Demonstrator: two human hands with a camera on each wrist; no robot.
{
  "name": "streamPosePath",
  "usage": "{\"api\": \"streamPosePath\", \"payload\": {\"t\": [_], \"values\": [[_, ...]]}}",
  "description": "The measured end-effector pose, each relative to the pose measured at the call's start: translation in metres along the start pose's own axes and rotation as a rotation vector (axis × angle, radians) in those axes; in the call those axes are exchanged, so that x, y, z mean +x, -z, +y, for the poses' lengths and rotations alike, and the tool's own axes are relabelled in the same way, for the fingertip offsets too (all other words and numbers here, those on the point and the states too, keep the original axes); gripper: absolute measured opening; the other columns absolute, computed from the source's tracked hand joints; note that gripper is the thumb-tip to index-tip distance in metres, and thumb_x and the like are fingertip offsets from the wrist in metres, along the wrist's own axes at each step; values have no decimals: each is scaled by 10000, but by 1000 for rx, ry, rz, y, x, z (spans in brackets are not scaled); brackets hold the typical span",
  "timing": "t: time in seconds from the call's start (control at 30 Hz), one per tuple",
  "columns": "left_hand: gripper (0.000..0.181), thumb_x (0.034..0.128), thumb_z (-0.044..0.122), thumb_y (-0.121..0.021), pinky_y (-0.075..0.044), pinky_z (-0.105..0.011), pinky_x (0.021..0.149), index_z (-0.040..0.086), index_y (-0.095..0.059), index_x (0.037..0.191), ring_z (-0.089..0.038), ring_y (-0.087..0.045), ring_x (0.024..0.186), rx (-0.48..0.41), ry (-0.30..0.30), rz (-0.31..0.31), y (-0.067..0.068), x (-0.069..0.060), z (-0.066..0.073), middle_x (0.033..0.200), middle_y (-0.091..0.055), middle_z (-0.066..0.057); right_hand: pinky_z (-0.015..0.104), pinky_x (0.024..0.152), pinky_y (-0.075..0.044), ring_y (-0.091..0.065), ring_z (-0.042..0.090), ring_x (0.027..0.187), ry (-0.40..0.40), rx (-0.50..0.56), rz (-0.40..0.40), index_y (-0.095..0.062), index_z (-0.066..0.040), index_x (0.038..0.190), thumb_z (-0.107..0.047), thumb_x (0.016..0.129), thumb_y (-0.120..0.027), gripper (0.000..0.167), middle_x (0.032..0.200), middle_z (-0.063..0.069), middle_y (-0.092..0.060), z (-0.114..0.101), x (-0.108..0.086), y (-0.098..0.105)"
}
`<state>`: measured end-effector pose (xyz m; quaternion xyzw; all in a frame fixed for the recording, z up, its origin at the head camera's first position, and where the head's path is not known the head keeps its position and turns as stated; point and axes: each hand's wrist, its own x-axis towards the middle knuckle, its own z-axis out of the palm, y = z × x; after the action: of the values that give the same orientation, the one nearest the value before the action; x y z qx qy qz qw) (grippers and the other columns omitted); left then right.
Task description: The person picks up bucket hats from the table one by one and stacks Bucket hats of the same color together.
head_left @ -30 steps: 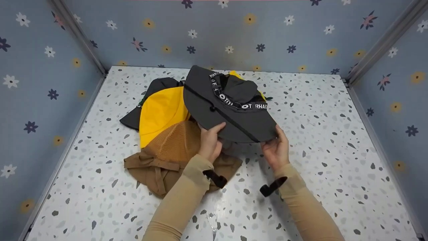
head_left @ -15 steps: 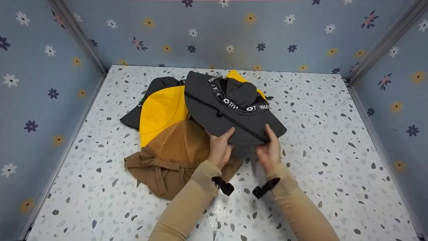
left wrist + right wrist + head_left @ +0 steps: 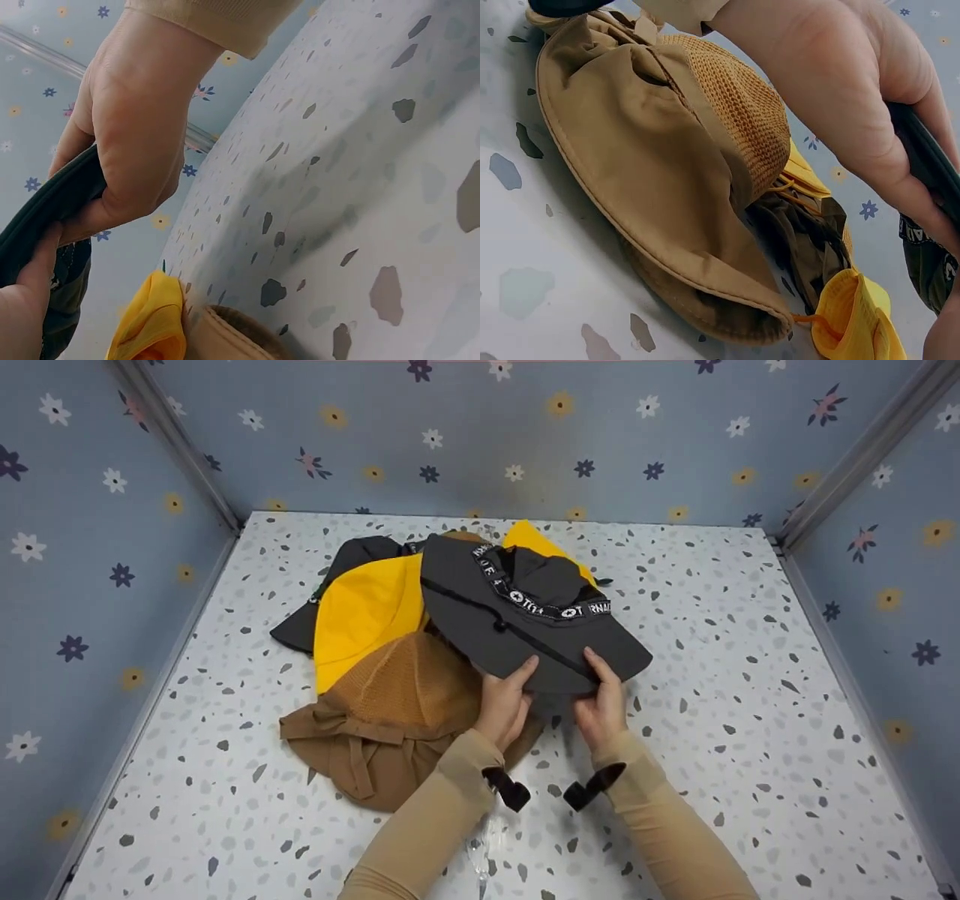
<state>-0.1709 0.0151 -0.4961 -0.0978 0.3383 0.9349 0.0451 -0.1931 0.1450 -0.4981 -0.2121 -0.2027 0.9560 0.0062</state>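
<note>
Both hands hold the front of a dark grey bucket hat (image 3: 465,619) with a lettered band and a cord across its wide brim. My left hand (image 3: 504,706) pinches the brim near its middle, thumb on top. To the right of it, my right hand (image 3: 602,706) grips the same edge, also with its thumb above. In the left wrist view the right hand (image 3: 142,120) has its fingers round the brim (image 3: 56,199). The right wrist view shows the left hand (image 3: 840,90) at the brim. Fingers under the brim are partly hidden.
Left of the hands lie a brown hat (image 3: 397,682) with a woven crown and bow, a yellow hat (image 3: 364,611) and a dark hat (image 3: 360,559). More yellow fabric (image 3: 529,538) shows behind the held hat. Flowered walls (image 3: 480,435) enclose the speckled table (image 3: 750,735).
The held hat has shifted right and toward me, its far edge lower. My left hand has moved right along with it; my right hand has moved inward along the brim, nearer the left.
</note>
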Motion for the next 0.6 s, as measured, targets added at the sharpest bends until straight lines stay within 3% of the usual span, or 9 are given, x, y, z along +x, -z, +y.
{"api": "streamPosePath", "payload": {"t": [0.2,0.4,0.6], "values": [[764,976,-51,-541,-440,-447,1101,231,-157,1572,-344,-394,1421,5,40,-15,4,-2,-1,1563,-346,-160,270,1011,-505,-582,151,1182,29,-41,38,-442,-20,1331,96,958,-518,398,1332,60,-533,-2,0,2],[728,956,-43,-578,-471,-469,1064,205,-237,1550,-322,-473,1355,21,72,-31,8,-2,-2,1519,-397,-154,299,950,-546,-661,174,1050,57,-50,51,-479,20,1249,127,943,-519,327,1246,93,-568,-8,0,3],[584,959,15,-604,-488,-475,1038,116,-367,1484,-243,-588,1195,52,93,-41,10,-1,-2,1350,-540,-113,299,895,-571,-691,170,975,97,-54,34,-500,-12,1217,158,925,-516,339,1132,79,-635,-16,0,3]]}}
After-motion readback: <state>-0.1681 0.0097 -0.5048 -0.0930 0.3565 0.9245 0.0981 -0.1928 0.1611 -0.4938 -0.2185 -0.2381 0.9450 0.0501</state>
